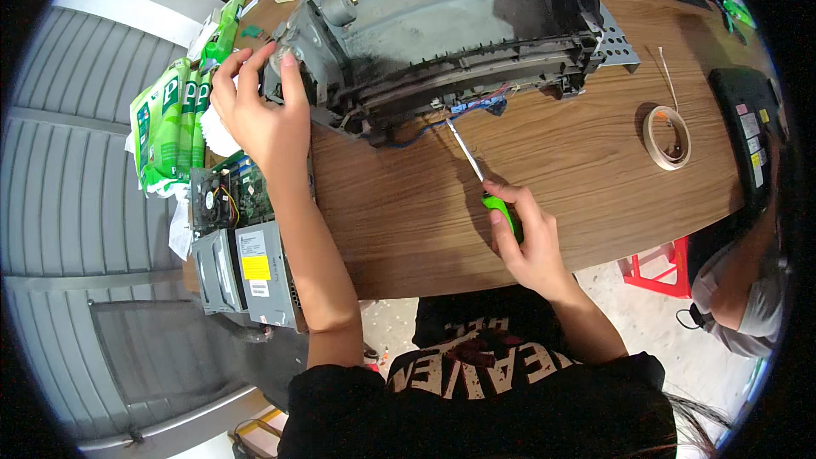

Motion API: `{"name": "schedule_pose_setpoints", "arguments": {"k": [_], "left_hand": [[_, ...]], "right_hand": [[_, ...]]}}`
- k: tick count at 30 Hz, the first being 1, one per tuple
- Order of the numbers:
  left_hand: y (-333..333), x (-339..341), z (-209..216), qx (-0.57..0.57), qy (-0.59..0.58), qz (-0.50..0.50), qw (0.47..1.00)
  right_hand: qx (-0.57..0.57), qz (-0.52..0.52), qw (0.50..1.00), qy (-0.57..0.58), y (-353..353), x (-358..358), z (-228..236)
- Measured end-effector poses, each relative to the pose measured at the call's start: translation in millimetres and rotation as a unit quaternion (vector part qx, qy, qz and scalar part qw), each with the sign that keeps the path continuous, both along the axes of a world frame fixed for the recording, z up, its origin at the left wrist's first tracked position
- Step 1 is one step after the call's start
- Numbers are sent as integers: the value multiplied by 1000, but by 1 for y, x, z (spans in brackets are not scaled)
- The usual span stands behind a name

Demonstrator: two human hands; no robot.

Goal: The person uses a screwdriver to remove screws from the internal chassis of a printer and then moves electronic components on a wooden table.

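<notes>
A large dark grey machine frame (433, 21), which looks like a stripped printer chassis, sits at the far side of the wooden table. My left hand (259, 110) grips its left end, thumb and fingers curved around the housing there. In my right hand (531, 242), fingers closed, is a screwdriver (465, 151) with a green and black handle. Its shaft slants up to the frame's near edge, with the tip beside a blue connector (466, 106) and thin wires. Whether the tip touches anything there, I cannot tell.
Left of the frame are green-and-white packages (170, 123) and an opened computer case with a metal drive (265, 272). A tape roll (666, 138) lies to the right, near a black device (741, 132) and green-handled pliers (736, 17). Another person's arm (748, 272) shows far right, beside a red stool (661, 270).
</notes>
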State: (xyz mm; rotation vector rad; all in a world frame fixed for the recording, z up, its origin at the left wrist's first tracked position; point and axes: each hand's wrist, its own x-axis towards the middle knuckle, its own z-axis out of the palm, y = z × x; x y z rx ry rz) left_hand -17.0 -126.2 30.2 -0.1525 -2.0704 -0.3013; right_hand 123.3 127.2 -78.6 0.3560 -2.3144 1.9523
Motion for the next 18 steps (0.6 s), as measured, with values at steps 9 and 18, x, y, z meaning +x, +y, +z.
{"name": "schedule_pose_setpoints", "arguments": {"k": [9, 18], "left_hand": [[7, 5, 2, -37, -52, 43, 997], [12, 8, -11, -1, -76, 2, 997]], "right_hand": [[-15, 14, 999, -32, 5, 5, 6], [-24, 0, 1000, 12, 4, 3, 3]]}}
